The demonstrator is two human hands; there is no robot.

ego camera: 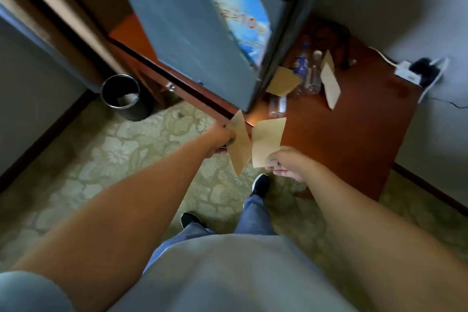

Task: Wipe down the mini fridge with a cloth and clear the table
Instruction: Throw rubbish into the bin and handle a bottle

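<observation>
At table (359,134) front edge, just below mini fridge (192,40) corner: left hand (220,140) pinches one brown card (239,143), right hand (283,162) pinches another (267,142). More cards, bottles (307,71) lie further back on table. Best stack both cards in one hand, carry to bin (124,95) left of table, w/o brushing fridge
</observation>
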